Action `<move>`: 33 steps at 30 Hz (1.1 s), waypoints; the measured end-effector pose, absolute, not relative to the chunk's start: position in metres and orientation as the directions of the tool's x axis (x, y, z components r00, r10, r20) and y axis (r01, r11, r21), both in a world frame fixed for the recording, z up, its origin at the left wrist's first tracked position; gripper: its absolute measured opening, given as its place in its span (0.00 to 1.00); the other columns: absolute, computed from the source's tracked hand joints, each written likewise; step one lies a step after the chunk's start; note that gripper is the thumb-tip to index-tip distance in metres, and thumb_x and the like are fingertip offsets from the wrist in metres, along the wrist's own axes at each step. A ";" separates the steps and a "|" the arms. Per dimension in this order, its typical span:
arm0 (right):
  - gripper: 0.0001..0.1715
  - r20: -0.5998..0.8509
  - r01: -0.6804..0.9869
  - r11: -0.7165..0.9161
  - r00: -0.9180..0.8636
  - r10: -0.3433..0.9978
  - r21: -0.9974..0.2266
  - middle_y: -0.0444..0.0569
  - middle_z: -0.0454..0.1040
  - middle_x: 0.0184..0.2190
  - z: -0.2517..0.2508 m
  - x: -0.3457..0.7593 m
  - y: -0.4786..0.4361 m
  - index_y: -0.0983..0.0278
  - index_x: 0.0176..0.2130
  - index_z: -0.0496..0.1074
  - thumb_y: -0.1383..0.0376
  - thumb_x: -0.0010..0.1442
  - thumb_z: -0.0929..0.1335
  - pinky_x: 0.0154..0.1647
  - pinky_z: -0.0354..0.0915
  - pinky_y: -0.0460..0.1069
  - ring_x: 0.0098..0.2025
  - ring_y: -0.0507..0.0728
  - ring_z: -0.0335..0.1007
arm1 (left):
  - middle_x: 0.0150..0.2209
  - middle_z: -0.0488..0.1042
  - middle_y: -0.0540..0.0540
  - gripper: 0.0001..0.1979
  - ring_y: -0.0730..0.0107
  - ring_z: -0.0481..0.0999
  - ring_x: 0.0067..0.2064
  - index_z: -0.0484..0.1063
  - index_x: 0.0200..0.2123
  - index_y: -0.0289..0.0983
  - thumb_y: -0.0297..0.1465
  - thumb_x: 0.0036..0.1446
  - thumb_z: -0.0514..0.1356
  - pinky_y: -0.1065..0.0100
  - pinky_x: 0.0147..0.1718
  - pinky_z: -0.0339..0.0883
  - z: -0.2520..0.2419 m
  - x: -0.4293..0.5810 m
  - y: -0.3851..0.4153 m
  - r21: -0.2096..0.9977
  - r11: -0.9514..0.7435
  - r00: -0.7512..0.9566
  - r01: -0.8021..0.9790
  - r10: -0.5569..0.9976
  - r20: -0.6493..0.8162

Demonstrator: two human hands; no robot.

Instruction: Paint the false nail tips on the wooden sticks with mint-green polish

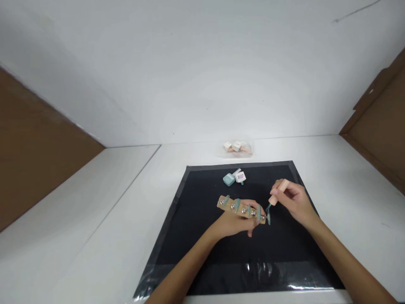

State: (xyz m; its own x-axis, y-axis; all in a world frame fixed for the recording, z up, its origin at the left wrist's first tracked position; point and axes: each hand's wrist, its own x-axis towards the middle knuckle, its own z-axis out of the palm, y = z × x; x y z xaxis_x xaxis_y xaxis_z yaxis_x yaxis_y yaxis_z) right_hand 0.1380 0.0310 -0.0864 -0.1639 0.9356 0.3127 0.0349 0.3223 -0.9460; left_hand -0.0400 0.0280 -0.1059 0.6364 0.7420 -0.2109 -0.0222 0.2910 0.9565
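The left hand [232, 223] holds a tan strip [242, 209] just above the black mat [202, 236], fingers curled under and around it, pinching it from below near its middle. The strip carries 5 teal nail tips [258, 212] clipped along it, with small silver studs between them. Its long axis runs from about 10 o'clock at the far left end to 4 o'clock at the near right end, so the row of tips slopes down toward the right hand.

The right hand [294, 202] sits at 3 o'clock from the strip, near it but apart. Its thumb and first fingers are pressed together on a peach brush cap [278, 192], which tilts from 1 o'clock at the top to 7 o'clock at the bottom. The fine brush [268, 208] below the cap points down and left at the last tip on the right end of the strip, touching it or just beside it; the blur there leaves this unclear.

That end tip is the part nearest the right hand, and lies at about 8 o'clock from its fingers.

At 12 o'clock from the strip, on the far part of the mat, a teal bottle [228, 179] lies beside a white-labelled bottle [240, 176]. Beyond the mat, on the white table [95, 219], a clear bag of small bottles [237, 147] rests near the wall.
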 end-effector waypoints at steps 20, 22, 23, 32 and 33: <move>0.18 0.329 -0.047 0.330 -0.297 0.896 -0.943 0.43 0.69 0.19 -0.088 0.139 0.029 0.63 0.19 0.64 0.63 0.58 0.67 0.26 0.59 0.46 0.24 0.50 0.63 | 0.21 0.69 0.53 0.08 0.82 0.66 0.15 0.70 0.28 0.32 0.25 0.39 0.62 0.78 0.14 0.61 -0.115 -0.040 0.030 0.944 0.324 0.641 -0.059 0.737 -0.213; 0.18 0.338 -0.041 0.339 -0.268 0.902 -0.940 0.43 0.69 0.19 -0.088 0.139 0.030 0.63 0.19 0.64 0.63 0.58 0.67 0.27 0.59 0.46 0.25 0.50 0.64 | 0.22 0.70 0.52 0.09 0.82 0.66 0.15 0.70 0.29 0.31 0.26 0.39 0.63 0.78 0.14 0.61 -0.117 -0.041 0.030 0.939 0.335 0.643 -0.078 0.737 -0.210; 0.18 0.339 -0.037 0.341 -0.254 0.906 -0.939 0.43 0.69 0.19 -0.088 0.139 0.030 0.63 0.19 0.64 0.62 0.58 0.67 0.27 0.59 0.46 0.25 0.50 0.64 | 0.23 0.71 0.51 0.10 0.82 0.66 0.15 0.70 0.29 0.31 0.27 0.39 0.63 0.77 0.14 0.61 -0.117 -0.041 0.030 0.935 0.344 0.644 -0.090 0.736 -0.209; 0.15 0.299 -0.067 0.293 -0.110 0.948 -0.954 0.43 0.69 0.24 -0.089 0.138 0.030 0.63 0.24 0.70 0.57 0.57 0.67 0.21 0.57 0.45 0.21 0.48 0.59 | 0.18 0.69 0.53 0.15 0.84 0.59 0.13 0.70 0.26 0.32 0.33 0.34 0.68 0.77 0.10 0.58 -0.119 -0.037 0.027 0.873 0.421 0.598 -0.248 0.775 -0.204; 0.13 0.284 -0.093 0.275 -0.096 0.954 -0.957 0.43 0.68 0.24 -0.090 0.139 0.031 0.63 0.26 0.72 0.57 0.56 0.68 0.20 0.56 0.44 0.21 0.48 0.58 | 0.17 0.68 0.54 0.15 0.84 0.58 0.12 0.70 0.26 0.32 0.33 0.34 0.68 0.78 0.10 0.57 -0.119 -0.036 0.026 0.857 0.432 0.592 -0.282 0.781 -0.198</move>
